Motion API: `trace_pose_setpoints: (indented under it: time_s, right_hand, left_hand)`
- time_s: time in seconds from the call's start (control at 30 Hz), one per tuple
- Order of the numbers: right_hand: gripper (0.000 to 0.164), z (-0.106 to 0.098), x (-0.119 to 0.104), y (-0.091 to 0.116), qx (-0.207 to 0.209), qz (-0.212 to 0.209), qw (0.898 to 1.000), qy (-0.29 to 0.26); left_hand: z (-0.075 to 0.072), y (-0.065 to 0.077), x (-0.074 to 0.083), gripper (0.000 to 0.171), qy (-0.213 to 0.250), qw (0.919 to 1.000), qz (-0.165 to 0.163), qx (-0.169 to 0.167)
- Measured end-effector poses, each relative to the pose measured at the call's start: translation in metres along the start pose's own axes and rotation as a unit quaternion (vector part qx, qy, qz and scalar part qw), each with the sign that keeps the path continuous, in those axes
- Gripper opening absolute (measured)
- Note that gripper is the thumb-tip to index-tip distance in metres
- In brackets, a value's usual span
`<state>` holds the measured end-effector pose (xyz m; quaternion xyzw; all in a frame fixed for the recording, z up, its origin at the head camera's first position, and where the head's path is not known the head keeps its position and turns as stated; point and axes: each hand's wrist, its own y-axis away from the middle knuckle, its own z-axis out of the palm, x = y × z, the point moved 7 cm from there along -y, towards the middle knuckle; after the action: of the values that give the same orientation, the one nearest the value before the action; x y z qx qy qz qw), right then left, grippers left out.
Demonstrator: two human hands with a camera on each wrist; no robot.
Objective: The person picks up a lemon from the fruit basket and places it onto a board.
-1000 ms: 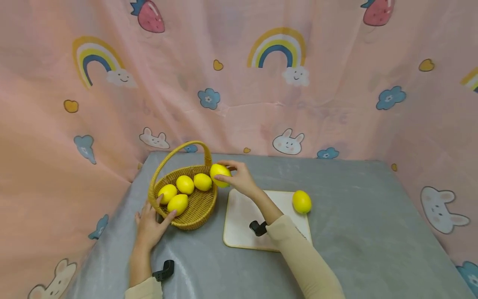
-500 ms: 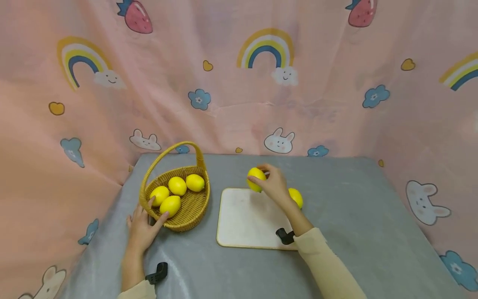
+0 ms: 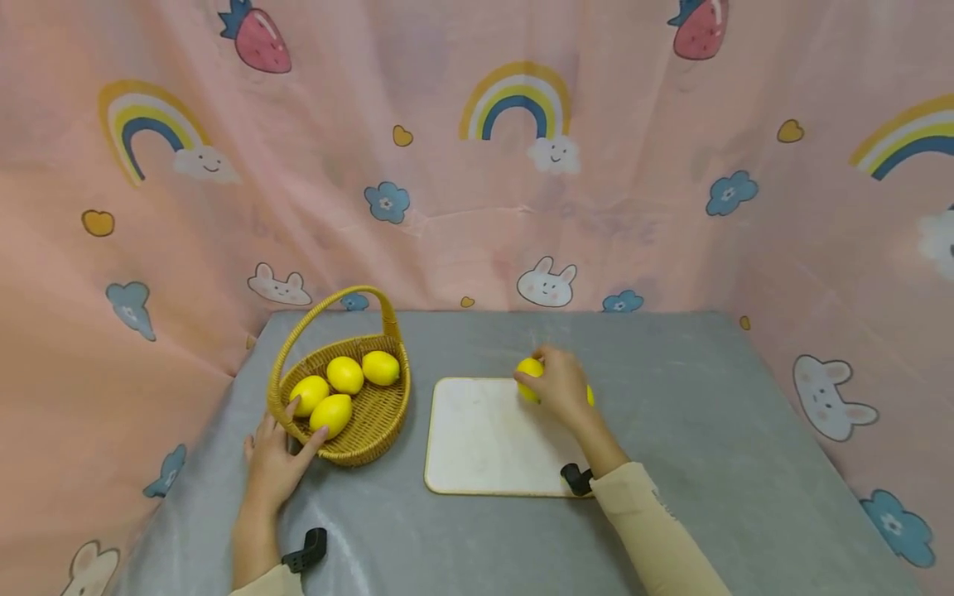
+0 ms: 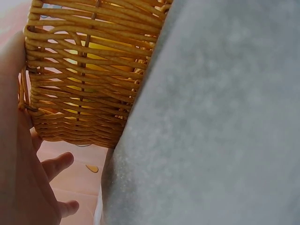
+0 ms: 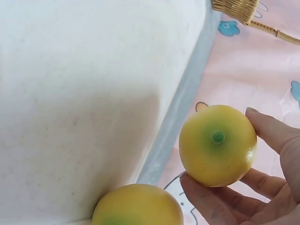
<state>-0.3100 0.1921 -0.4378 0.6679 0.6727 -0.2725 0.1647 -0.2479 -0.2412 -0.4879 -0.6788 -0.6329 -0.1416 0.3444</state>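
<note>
In the head view, my right hand (image 3: 562, 386) pinches a yellow lemon (image 3: 530, 379) between thumb and fingers above the back right part of a white cutting board (image 3: 477, 439). The right wrist view shows this held lemon (image 5: 218, 145) with its green stem end toward the camera and a second lemon (image 5: 138, 206) below it on the board. My left hand (image 3: 272, 463) grips the near left rim of a wicker basket (image 3: 365, 451), thumb and index finger over the edge. Several lemons (image 3: 331, 414) lie inside, close to those fingertips. In the head view, my right hand mostly hides the second lemon.
A grey cloth (image 3: 708, 463) covers the table. Behind and beside it hangs a pink curtain (image 3: 462, 182) with printed rainbows and rabbits. The basket's tall arched handle (image 3: 328, 306) rises over its left side. Each wrist carries a black strap mount (image 3: 305, 550).
My right hand has carried the lemon from beside the basket's right rim rightward, then down over the board's back right part. The left hand stays on the basket rim. The head view has shifted slightly.
</note>
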Motion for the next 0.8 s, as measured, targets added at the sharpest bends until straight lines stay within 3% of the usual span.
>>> trace_pose_setpoints:
  time_s: [0.13, 0.5, 0.8]
  right_hand:
    - [0.048, 0.005, 0.001, 0.002, -0.001, 0.001, 1.0, 0.023]
    - [0.045, 0.015, 0.007, 0.004, 0.004, 0.023, 0.999, 0.023]
    - [0.044, 0.02, 0.008, 0.004, 0.001, 0.017, 0.998, 0.066]
  left_hand:
    - [0.001, 0.0, 0.0, 0.075, 0.0, 1.0, 0.0, -0.005]
    - [-0.002, 0.0, 0.002, 0.074, -0.002, 1.0, -0.007, -0.006]
    - [-0.001, 0.001, 0.002, 0.076, -0.001, 0.9999, -0.012, -0.009]
